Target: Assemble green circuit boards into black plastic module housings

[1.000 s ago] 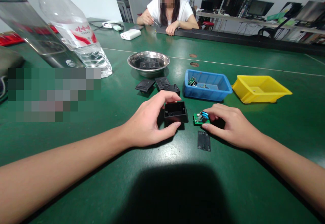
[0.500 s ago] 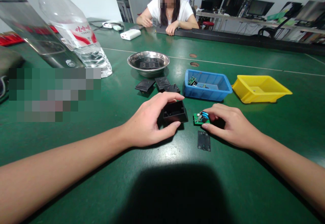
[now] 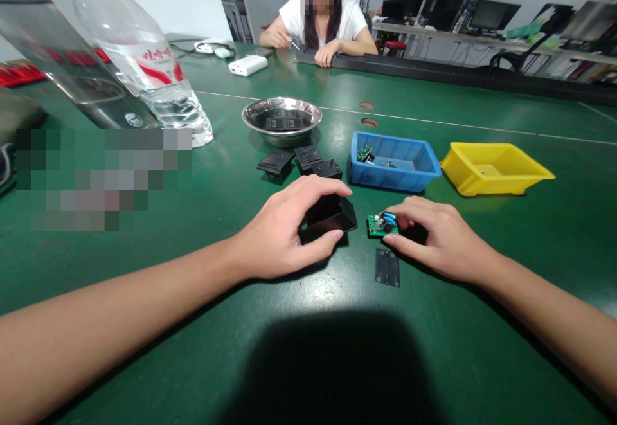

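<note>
Left hand holds a tilted black plastic case, right hand pinches a green circuit board!
Board's just right of the case, narrow gap between, right hand nearer; long axis can't be called.

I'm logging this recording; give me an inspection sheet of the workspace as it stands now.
Surface: green tabletop, a dark shadow at the near edge.
Job's things: black box, tilted; circuit board to its right.
Clutter: black plate nearside of the board; black parts; steel bowl holding more; blue bin with boards inside; yellow bin; labelled bottle.
Hands: left hand grips the box; right hand pinches the board.
Cables: dark cable at the table's far left.
Surroundings: co-worker seated opposite; monitors on desks behind.
</note>
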Available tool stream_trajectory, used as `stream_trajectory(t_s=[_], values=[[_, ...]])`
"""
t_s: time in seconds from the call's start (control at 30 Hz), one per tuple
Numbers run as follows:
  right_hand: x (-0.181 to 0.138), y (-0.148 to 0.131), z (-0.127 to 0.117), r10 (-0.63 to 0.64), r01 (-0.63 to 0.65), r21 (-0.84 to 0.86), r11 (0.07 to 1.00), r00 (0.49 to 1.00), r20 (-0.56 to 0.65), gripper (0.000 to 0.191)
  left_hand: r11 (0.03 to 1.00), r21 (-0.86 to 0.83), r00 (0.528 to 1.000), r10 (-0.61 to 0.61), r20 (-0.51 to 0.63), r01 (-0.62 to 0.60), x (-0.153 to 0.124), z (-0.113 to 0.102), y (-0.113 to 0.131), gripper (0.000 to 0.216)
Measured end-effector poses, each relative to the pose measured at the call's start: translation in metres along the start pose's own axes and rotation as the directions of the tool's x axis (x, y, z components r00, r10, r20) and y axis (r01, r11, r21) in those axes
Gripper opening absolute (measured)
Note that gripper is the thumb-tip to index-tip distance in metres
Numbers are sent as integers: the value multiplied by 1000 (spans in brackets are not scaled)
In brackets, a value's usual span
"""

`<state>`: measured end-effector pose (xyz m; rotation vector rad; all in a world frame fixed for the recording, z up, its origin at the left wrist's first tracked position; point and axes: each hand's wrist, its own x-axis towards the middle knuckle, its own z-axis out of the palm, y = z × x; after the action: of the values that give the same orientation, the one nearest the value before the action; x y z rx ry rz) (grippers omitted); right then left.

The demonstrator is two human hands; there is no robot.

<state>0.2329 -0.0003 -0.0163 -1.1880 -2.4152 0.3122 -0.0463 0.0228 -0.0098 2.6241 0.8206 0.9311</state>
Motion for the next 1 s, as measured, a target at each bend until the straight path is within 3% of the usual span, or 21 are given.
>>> stream_trajectory(t_s=[0.23,0.47,0.67,1.0], values=[[0,0,0,-4,4,9,1000,1000,-4,20,999,-8,999,-33,-29,32,-1,2,1,27],[0,1,1,0,0,16,1000,1000,-4,20,1000,-15,1000,-7,16,7,1,2,1,44],[0,1,1,2,-2,12,1000,1000,-3,21,999,-44,999,22,46,-20,1,2,-2,20],[1,0,1,-6,6,7,1000,1000,-13,19,996,-64,995,-64,76,69,2,2,3,13]])
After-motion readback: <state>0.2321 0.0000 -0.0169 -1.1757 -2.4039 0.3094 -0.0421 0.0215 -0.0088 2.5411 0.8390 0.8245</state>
